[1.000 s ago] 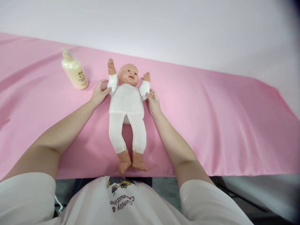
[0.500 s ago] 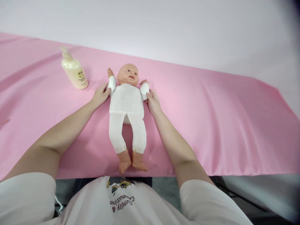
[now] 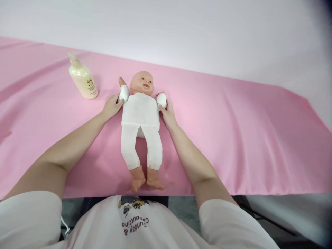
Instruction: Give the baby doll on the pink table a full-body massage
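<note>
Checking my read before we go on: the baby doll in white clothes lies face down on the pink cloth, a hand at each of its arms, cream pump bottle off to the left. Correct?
Not quite. The head view shows the baby doll in white clothes lying face up, not face down. The rest holds: it lies on the pink cloth, the left hand and right hand are at its arms, and the cream pump bottle stands to the left.

A baby doll (image 3: 140,112) in a white bodysuit lies face up on a desk covered by a pink cloth (image 3: 233,131), its head toward the far edge and its bare feet at the near edge. The left hand (image 3: 112,107) touches the doll's sleeved arm on that side, fingers loosely curled beside it. The right hand (image 3: 168,114) holds the doll's other sleeved arm, pressed against its shoulder. A cream lotion pump bottle (image 3: 82,78) stands upright, left of the doll's head and apart from it.
</note>
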The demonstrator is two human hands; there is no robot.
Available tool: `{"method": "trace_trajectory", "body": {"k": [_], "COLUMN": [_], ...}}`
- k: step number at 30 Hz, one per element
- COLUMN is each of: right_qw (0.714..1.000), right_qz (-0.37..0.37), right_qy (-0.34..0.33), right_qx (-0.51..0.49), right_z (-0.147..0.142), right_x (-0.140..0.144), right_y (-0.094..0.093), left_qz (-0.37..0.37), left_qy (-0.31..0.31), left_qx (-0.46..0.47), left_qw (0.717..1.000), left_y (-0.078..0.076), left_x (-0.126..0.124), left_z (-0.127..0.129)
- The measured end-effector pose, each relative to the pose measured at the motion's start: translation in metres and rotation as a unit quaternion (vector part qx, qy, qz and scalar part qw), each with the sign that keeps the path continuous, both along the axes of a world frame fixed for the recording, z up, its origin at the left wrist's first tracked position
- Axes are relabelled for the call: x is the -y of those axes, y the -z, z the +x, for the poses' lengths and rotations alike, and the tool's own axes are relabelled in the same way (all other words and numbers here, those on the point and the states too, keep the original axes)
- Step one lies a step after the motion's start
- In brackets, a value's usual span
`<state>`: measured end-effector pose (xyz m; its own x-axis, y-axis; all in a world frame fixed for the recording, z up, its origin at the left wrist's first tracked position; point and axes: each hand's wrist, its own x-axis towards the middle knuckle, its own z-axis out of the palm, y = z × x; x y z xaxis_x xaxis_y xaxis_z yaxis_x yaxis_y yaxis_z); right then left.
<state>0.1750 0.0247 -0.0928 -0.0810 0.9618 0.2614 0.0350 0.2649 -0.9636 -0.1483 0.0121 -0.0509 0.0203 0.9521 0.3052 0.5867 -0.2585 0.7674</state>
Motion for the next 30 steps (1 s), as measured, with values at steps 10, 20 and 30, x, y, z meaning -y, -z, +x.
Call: {"method": "trace_trajectory", "body": {"k": [10,20,30], "right_qw": [0.997,0.996,0.994], "right_qz": [-0.016,0.015,0.018], "right_qy": [0.007,0.003,0.014], "right_qx": [-0.071,-0.088,-0.103], "right_z": [-0.004,-0.004,-0.008], "right_x": [0.005,0.005,0.008], "right_y": [-0.01,-0.013,-0.012], "left_qz": [-0.05,-0.023,0.004], "left_qy": [0.014,0.052,0.128], "left_qx": [0.069,0.173,0.27], "left_qw": [0.996,0.983,0.954], "left_y": [-0.002,0.005,0.008], "left_x": [0.001,-0.005,-0.008], "left_z": [0.001,-0.001,0.005]}}
